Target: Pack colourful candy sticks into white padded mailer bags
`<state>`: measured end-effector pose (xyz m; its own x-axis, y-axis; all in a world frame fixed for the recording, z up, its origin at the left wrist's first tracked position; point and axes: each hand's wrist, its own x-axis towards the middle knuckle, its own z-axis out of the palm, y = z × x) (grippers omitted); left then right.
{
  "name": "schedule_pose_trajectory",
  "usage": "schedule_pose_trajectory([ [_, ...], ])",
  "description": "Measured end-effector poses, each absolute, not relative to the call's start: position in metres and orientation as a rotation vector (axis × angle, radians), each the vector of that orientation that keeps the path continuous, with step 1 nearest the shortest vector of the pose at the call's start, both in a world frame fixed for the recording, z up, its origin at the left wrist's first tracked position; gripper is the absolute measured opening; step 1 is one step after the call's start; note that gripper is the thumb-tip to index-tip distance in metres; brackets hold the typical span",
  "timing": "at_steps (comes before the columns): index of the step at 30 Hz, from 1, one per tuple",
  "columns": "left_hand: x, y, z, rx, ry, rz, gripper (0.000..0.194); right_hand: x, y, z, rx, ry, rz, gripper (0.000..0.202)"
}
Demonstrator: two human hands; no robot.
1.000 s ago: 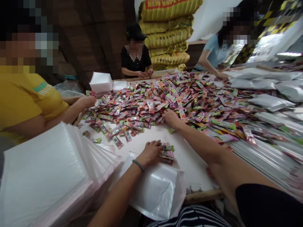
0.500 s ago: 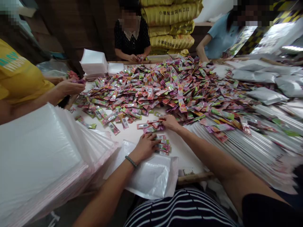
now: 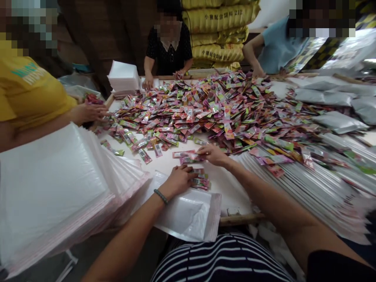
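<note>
My left hand [image 3: 180, 180], a beaded bracelet on its wrist, is closed over the near ends of a small row of colourful sachets [image 3: 202, 183], partly hiding them. Just beyond it, my right hand [image 3: 214, 154] pinches a pink and purple sachet [image 3: 188, 159] low over the white tabletop. Another pink sachet [image 3: 182, 154] lies alongside that one. Under my left wrist a white bubble mailer [image 3: 188, 217] lies flat at the table's near edge. The big heap of sachets [image 3: 190, 113] spreads just past both hands.
Tall stacked white mailers [image 3: 53, 168] stand at my left, and fanned silvery mailers [image 3: 305, 192] lie at my right. Filled pouches [image 3: 340, 121] sit farther right. Co-workers in yellow [image 3: 32, 90], black [image 3: 169, 49] and blue [image 3: 276, 43] surround the table. Yellow sacks [image 3: 223, 53] are piled behind.
My right hand has shifted slightly left over the loose sachets. The co-worker opposite has reached one hand toward the white mailers. The view has turned a little left.
</note>
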<state>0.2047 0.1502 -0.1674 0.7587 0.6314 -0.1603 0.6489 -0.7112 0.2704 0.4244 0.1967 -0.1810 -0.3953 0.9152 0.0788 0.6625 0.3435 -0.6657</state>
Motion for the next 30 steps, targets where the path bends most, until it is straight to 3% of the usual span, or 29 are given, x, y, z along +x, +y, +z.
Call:
schedule_pose_trajectory([
  [3, 0.205, 0.149, -0.166, 2.650, 1.004, -0.085, 0.037, 0.424, 0.174, -0.188, -1.289, -2.540, 0.474, 0.024],
  [6, 0.205, 0.148, -0.165, 2.636, 1.000, -0.077, 0.040, 0.424, 0.155, -0.187, -1.344, -2.601, 0.385, 0.042],
  [9, 0.205, 0.148, -0.163, 2.627, 0.981, -0.037, 0.043, 0.417, 0.165, -0.173, -1.364, -2.549, 0.460, 0.051],
  [13, 0.205, 0.150, -0.161, 2.624, 1.006, -0.046, 0.041, 0.397, 0.213, -0.158, -1.365, -2.562, 0.486, 0.047],
  [17, 0.208, 0.151, -0.163, 2.577, 1.106, 0.047, 0.046, 0.393, 0.222, -0.172, -1.272, -2.770, 0.707, 0.044],
  [19, 0.209, 0.153, -0.166, 2.552, 1.199, 0.156, 0.050, 0.397, 0.201, -0.186, -1.362, -2.694, 0.797, 0.053],
  [21, 0.211, 0.158, -0.168, 2.518, 1.364, 0.245, 0.059, 0.400, 0.174, -0.197, -1.491, -2.591, 0.795, 0.080],
  [24, 0.210, 0.173, -0.170, 2.451, 1.487, 0.214, 0.093, 0.401, 0.143, -0.203, -1.536, -2.500, 0.708, 0.115],
  [27, 0.207, 0.188, -0.173, 2.440, 1.329, 0.075, 0.109, 0.405, 0.132, -0.205, -1.512, -2.389, 0.725, 0.118],
  [30, 0.205, 0.195, -0.175, 2.443, 1.240, 0.045, 0.113, 0.417, 0.128, -0.213, -1.593, -2.044, 0.750, 0.100],
])
